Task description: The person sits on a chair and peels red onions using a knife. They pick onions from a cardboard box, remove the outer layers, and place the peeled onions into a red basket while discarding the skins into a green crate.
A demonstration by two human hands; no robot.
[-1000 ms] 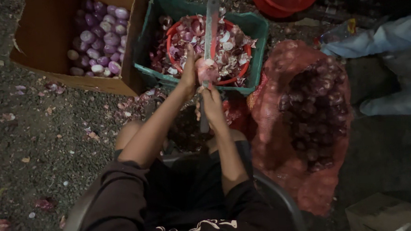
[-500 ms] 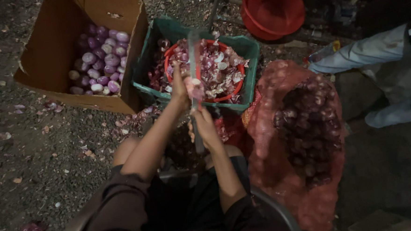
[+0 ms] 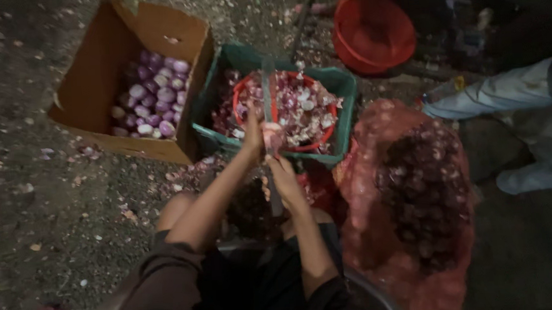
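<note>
A brown cardboard box stands open at the upper left, its bottom covered with peeled purple-and-white onions. Just beside it on the right sits a green plastic crate, and inside that a red basket heaped with papery onion skins and trimmings. Further back lies a red bucket, tipped so its mouth faces the camera; what it holds cannot be told. At the right a red mesh sack sags open, full of dark unpeeled onions. Over the near edge of the crate the person's left hand has its fingers closed around a single pale pink onion, pressed against a long upright blade that rises over the basket. The right hand sits just below, fingers clenched on the lower part of the blade — whether that part is a handle is too blurred to tell. Both forearms reach out from dark sleeves at the bottom of the view. The ground is dark, gritty dirt scattered with dry skins and scraps — the light is dim, as at night. At the right edge another person's legs in light trousers stretch across the ground, well apart from the hands.
</note>
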